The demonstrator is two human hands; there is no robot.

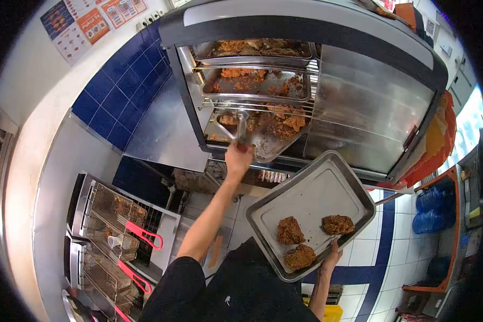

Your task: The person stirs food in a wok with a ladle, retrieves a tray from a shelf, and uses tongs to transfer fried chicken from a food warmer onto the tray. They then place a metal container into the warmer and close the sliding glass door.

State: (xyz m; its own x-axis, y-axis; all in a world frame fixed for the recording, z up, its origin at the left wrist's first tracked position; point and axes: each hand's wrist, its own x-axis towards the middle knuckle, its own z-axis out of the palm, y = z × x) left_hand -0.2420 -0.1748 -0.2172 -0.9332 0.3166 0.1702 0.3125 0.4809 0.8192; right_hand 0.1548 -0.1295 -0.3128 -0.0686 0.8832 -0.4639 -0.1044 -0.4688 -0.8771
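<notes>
Three chunky pieces of fried food, brown and craggy with crumbs, lie on the near half of a smooth, rectangular metal tray with raised sides and rounded corners. One right hand pinches that tray at its near right edge, thumb over the rim and the other fingers largely hidden beneath; the tray hangs at a slant in front of the black shirt. To the left, three red handles jut from wire-mesh baskets. One bare left forearm stretches forward, elbow slightly bent, and the left hand closes its fingers around the grip of a shiny metal tool; blur makes it hard to tell whether its far end is spread or pressed together. The tool sits at the open side of a glass-and-metal display cabinet, over the lowest tray, where several rough, orange-brown pieces lie among loose crumbs. Two more metal trays are stacked above on thin wire racks, the middle one strewn with crumbs, the top one heaped with crusty food
</notes>
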